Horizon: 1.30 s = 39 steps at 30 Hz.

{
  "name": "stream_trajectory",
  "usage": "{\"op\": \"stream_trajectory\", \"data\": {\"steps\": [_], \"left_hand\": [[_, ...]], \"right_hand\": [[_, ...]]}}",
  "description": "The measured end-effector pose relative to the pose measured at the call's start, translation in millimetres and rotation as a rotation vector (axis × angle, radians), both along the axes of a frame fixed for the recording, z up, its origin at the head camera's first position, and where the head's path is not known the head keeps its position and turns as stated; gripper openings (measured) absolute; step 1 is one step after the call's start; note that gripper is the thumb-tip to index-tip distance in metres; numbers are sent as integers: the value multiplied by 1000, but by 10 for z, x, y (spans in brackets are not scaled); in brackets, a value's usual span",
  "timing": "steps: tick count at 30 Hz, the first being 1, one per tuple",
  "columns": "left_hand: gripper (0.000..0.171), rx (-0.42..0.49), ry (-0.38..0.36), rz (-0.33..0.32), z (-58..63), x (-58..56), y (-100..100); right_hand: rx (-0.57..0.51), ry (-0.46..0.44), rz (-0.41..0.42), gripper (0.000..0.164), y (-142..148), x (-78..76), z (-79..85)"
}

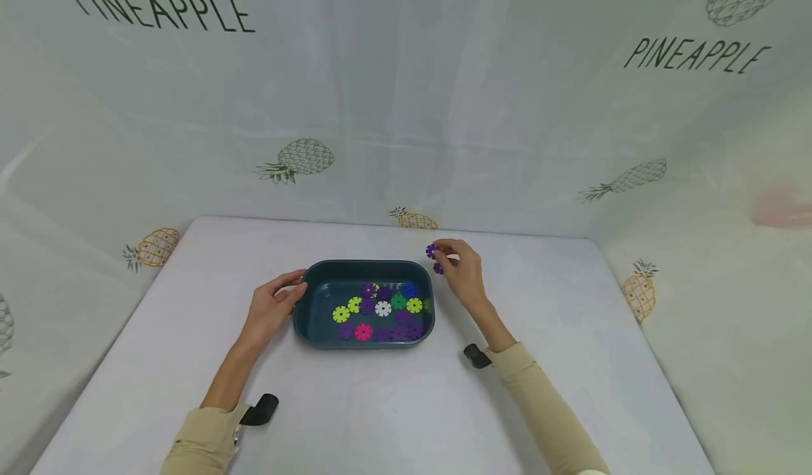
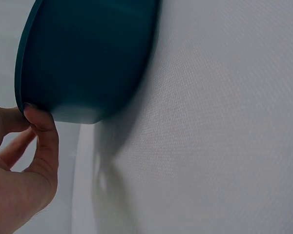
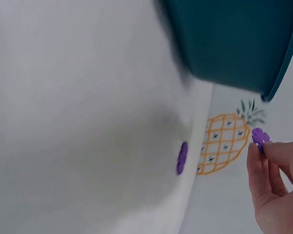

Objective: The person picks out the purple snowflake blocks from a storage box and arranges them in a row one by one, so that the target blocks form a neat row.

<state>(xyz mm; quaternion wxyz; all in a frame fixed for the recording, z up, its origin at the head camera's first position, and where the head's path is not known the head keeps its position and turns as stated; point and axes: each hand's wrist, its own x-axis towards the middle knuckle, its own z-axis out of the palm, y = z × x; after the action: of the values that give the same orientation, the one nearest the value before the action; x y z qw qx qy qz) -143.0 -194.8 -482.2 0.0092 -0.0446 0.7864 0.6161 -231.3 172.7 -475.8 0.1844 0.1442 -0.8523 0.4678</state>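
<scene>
A dark teal tray (image 1: 317, 339) holds several flower-shaped plastic discs in purple, yellow, green, blue, white and pink. My left hand (image 1: 271, 308) pinches the tray's left rim between thumb and fingers; the left wrist view shows this grip on the teal wall (image 2: 83, 63). Beyond the tray's right end, my right hand (image 1: 465, 272) pinches a purple flower disc (image 3: 259, 136) between thumb and fingertips, raised above the table. Below it, a second purple disc (image 3: 182, 158) lies flat on the white tabletop, apart from the hand.
The white table (image 1: 368, 411) ends at a back edge against a hanging curtain (image 1: 406, 108) printed with pineapples. Both wrists carry a black strapped device, such as the one on the left wrist (image 1: 260, 410).
</scene>
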Motion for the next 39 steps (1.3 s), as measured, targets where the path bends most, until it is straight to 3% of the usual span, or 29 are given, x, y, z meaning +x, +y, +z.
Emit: {"op": "stream_trajectory", "data": {"steps": [11,21,32,39], "left_hand": [[45,-1,9,2,-29,-14,-4],[45,-19,-4,19,-30,-17,2],[45,-16,-3,21,-33,-11,7],[46,-4,-1,19,-39,-13,-4]], "right_hand": [[-60,-119,-114,17,278,-99,-157],[-25,-255,-177,19,425,-117,-267],[70,-365,-159,20,507,-115,-258],[126,-389,-115,20,504,-128,-223]]}}
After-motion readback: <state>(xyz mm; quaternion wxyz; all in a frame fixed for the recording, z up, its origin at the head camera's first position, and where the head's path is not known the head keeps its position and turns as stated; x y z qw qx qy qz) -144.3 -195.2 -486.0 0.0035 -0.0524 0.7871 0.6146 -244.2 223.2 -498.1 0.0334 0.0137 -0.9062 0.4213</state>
